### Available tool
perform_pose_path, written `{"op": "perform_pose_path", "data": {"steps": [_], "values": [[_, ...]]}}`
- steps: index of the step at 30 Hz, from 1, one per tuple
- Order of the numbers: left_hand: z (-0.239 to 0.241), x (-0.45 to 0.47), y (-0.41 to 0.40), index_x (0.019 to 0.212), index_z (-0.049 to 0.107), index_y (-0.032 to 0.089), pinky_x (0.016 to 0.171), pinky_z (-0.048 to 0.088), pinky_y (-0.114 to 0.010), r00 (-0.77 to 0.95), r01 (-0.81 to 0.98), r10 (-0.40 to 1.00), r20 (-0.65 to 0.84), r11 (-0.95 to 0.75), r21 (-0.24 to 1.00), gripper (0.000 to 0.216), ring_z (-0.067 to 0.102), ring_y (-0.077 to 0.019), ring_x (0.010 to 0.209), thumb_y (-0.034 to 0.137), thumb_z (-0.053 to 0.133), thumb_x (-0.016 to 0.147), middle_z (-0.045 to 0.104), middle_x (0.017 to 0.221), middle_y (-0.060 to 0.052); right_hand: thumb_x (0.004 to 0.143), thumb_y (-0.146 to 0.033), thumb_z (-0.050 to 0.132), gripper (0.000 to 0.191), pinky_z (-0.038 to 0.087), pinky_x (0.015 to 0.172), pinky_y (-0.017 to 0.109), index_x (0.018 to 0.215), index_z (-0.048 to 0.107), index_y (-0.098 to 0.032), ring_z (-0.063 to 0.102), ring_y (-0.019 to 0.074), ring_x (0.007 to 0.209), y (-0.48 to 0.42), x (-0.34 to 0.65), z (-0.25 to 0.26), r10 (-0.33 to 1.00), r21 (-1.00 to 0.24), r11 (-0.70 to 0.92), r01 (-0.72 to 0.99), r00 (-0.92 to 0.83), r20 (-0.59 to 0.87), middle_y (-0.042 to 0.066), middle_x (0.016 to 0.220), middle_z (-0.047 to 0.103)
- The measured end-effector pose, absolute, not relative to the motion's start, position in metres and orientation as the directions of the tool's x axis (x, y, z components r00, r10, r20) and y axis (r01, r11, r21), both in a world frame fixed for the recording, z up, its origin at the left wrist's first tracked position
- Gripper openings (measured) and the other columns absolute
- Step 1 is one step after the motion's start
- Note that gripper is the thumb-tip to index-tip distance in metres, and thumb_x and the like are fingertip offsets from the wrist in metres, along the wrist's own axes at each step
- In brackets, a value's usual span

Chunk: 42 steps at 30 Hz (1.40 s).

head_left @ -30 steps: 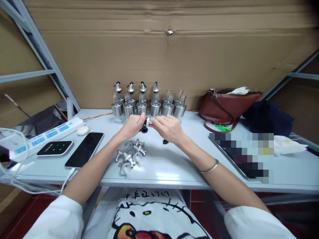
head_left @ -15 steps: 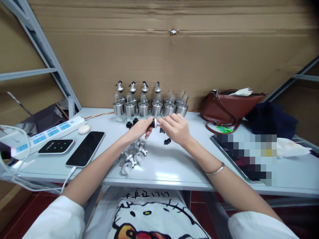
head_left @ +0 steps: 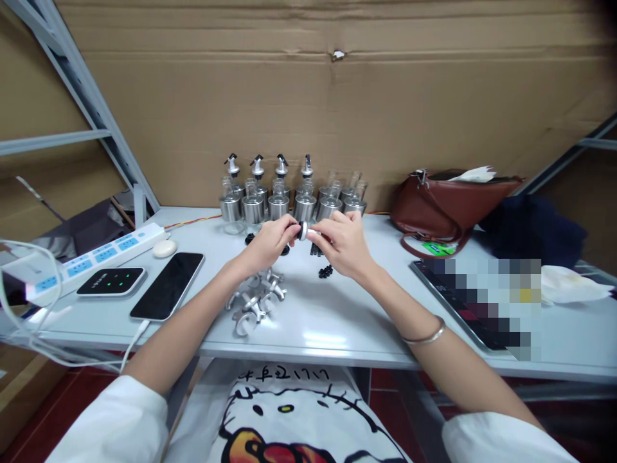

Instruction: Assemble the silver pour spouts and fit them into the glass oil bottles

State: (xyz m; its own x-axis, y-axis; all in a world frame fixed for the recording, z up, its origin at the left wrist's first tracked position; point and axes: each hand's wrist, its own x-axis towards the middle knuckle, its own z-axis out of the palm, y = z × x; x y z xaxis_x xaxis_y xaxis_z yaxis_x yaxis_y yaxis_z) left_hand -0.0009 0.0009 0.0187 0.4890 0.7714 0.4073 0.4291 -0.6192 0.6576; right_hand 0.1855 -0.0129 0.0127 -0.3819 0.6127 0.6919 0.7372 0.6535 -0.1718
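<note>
Two hands meeting above the table, left hand [head_left: 267, 245] and right hand [head_left: 343, 245] pinching one pourer cap [head_left: 303, 230] between them

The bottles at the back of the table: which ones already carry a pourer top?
The four bottles at the left of the row: each has a spout with a black tip. The bare-necked bottles to their right show only open glass necks.
</note>
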Motion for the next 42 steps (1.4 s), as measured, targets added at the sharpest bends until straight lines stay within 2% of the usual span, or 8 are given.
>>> {"op": "perform_pose_path", "data": {"steps": [5,8,14,17,21,29,37,42], "values": [[0.011,-0.004,0.007,0.092,0.049,0.017,0.091,0.036,-0.037,0.525,0.595,0.651,0.549,-0.741,0.311,0.027,0.055,-0.0148,0.076,0.035,0.029,0.097,0.063,0.081,-0.002,0.084,-0.059,0.046,0.048,0.027,0.06,0.03,0.06,0.053,-0.018,0.037,0.0122,0.056,-0.011,0.183,0.015,0.91,-0.834,0.392,0.388,-0.294,0.291,-0.002,0.055,0.043],[0.006,-0.003,0.008,0.097,0.05,0.016,0.095,0.031,-0.039,0.561,0.612,0.548,0.621,-0.779,0.135,0.032,0.056,-0.0155,0.081,0.037,0.025,0.098,0.064,0.093,-0.005,0.075,-0.061,0.055,0.045,0.021,0.052,0.028,0.061,0.047,-0.019,0.026,0.0087,0.049,-0.011,0.182,0.018,0.92,-0.982,0.127,0.138,-0.386,0.065,-0.004,0.055,0.039],[0.008,-0.009,0.009,0.1,0.05,0.018,0.088,0.037,-0.034,0.581,0.561,0.392,0.713,-0.828,-0.002,0.035,0.057,-0.0179,0.092,0.043,0.026,0.097,0.063,0.097,-0.008,0.084,-0.058,0.046,0.045,0.027,0.047,0.028,0.059,0.029,-0.024,0.02,0.0096,0.045,-0.011,0.188,0.027,0.85,-0.999,-0.029,0.024,-0.526,-0.038,-0.008,0.048,0.02],[0.013,-0.022,0.016,0.105,0.048,0.019,0.085,0.04,-0.032,0.424,0.641,0.416,0.804,-0.765,0.057,0.034,0.055,-0.0182,0.095,0.043,0.025,0.097,0.061,0.102,-0.009,0.084,-0.061,0.045,0.047,0.034,0.051,0.028,0.06,0.03,-0.024,0.026,0.0098,0.046,-0.003,0.198,0.027,0.933,-0.997,0.041,-0.06,-0.354,0.059,-0.007,0.051,0.025],[0.016,-0.036,0.028,0.109,0.048,0.018,0.084,0.041,-0.032,0.293,0.742,0.48,0.827,-0.66,0.12,0.025,0.056,-0.0194,0.097,0.033,0.033,0.097,0.058,0.107,-0.01,0.079,-0.064,0.051,0.044,0.039,0.054,0.027,0.067,0.044,-0.022,0.041,0.0114,0.052,0.009,0.21,0.021,0.992,-0.99,0.106,-0.091,-0.058,0.112,-0.002,0.06,0.045],[0.016,-0.045,0.033,0.111,0.055,0.016,0.089,0.038,-0.04,0.388,0.847,0.654,0.649,-0.531,0.029,0.025,0.055,-0.0244,0.104,0.017,0.041,0.09,0.057,0.111,-0.012,0.079,-0.044,0.062,0.026,0.04,0.054,0.023,0.074,0.057,-0.019,0.046,0.0088,0.054,0.011,0.21,0.014,0.999,-0.979,0.027,-0.202,0.027,0.022,-0.001,0.068,0.054],[0.003,-0.048,0.03,0.105,0.057,0.01,0.085,0.039,-0.045,0.252,0.958,0.951,0.18,-0.219,-0.184,0.029,0.051,-0.0303,0.106,0.006,0.036,0.086,0.057,0.109,-0.018,0.077,-0.037,0.063,0.019,0.038,0.053,0.019,0.075,0.062,-0.018,0.046,0.0073,0.055,0.012,0.209,0.011,0.997,-0.978,0.052,-0.203,0.059,0.041,-0.001,0.069,0.056],[0.0,-0.047,0.031,0.111,0.054,0.009,0.085,0.039,-0.048,0.248,0.957,0.955,0.162,-0.216,-0.192,0.04,0.05,-0.031,0.109,-0.001,0.03,0.081,0.056,0.114,-0.018,0.077,-0.032,0.063,0.015,0.038,0.052,0.018,0.077,0.064,-0.017,0.046,0.0073,0.056,0.012,0.207,0.011,0.996,-0.979,0.064,-0.194,0.078,0.049,0.0,0.072,0.058]]}}
